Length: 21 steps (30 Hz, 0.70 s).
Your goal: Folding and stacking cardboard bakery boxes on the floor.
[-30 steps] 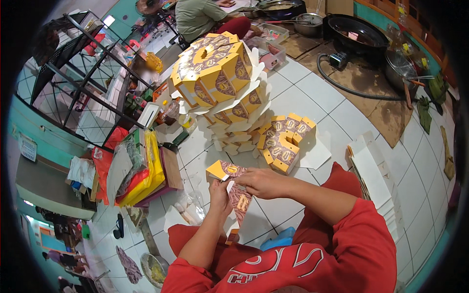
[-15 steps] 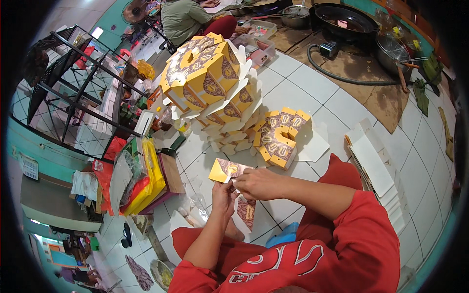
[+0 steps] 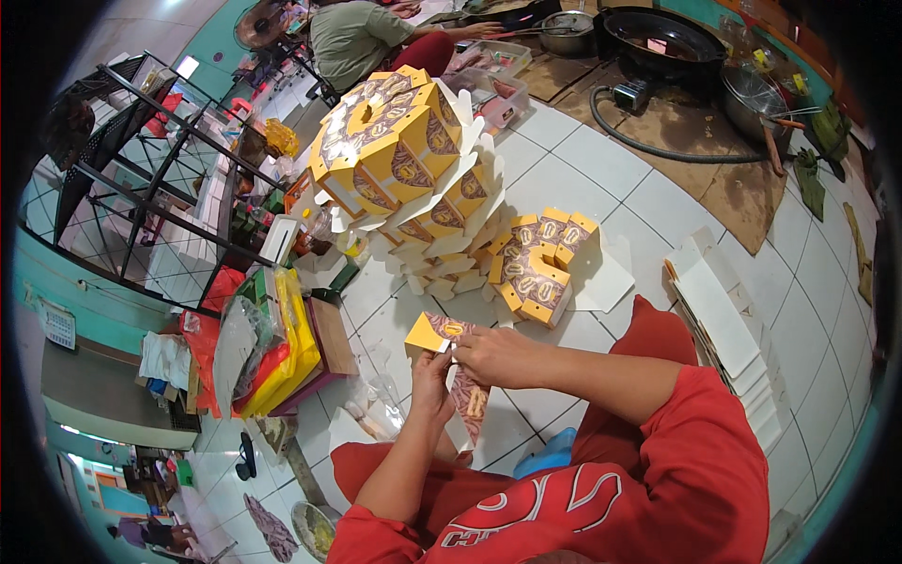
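Observation:
Between my two hands, above the tiled floor, is a yellow and brown patterned cardboard box (image 3: 467,399), partly folded. My left hand (image 3: 431,383) pinches its white edge from the left and below. From the right, my right hand (image 3: 493,357) closes over the same part, fingers bent against the card. The fingertips meet and hide the fold between them. One yellow panel sticks out above my left hand, and a patterned panel hangs below. Just beyond my hands lies a small ring of folded boxes (image 3: 540,268). A tall round stack of similar boxes (image 3: 395,150) rises behind, to the left.
Flat white card blanks (image 3: 719,324) lie at right. A bundle in yellow and red plastic (image 3: 296,338) stands at left, near a black metal rack (image 3: 141,179). Farther back are a large black wok (image 3: 662,47), a hose (image 3: 639,141) and a seated person (image 3: 362,47).
The held box has tilted, its lower patterned panel turning narrower and more upright. My hands have shifted only slightly. The seated person's arm now stretches toward the pot.

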### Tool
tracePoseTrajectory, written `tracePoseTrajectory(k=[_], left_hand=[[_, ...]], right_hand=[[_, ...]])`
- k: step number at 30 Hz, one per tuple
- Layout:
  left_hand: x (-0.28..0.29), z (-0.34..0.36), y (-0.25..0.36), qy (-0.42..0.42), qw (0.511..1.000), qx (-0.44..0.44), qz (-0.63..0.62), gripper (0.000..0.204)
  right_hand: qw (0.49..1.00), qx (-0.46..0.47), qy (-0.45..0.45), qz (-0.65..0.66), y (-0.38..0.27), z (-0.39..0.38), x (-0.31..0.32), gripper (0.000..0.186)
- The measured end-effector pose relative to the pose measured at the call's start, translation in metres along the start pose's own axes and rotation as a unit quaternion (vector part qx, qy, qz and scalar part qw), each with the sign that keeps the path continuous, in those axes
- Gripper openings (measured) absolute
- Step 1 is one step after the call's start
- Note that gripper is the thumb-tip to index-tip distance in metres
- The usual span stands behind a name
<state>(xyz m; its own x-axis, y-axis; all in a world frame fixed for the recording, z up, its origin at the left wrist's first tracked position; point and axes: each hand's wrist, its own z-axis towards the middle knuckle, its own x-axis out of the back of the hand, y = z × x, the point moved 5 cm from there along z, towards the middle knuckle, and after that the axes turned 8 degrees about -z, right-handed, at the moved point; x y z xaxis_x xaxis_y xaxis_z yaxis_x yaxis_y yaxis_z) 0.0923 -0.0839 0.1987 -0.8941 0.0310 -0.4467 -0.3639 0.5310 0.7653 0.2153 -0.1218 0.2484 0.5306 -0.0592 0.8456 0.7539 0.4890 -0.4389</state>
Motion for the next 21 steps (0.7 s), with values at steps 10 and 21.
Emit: tracePoseTrajectory(k=[10,21], left_hand=[[0.016,0.005,-0.009,-0.033,0.999,-0.002,0.024,0.027],[0.006,-0.004,0.002,-0.017,0.999,-0.041,0.017,0.021]], right_hand=[[0.993,0.043,0.037,-0.101,-0.011,-0.001,-0.004,0.012],[0.985,0.056,0.122,-0.107,-0.010,0.008,0.000,0.015]])
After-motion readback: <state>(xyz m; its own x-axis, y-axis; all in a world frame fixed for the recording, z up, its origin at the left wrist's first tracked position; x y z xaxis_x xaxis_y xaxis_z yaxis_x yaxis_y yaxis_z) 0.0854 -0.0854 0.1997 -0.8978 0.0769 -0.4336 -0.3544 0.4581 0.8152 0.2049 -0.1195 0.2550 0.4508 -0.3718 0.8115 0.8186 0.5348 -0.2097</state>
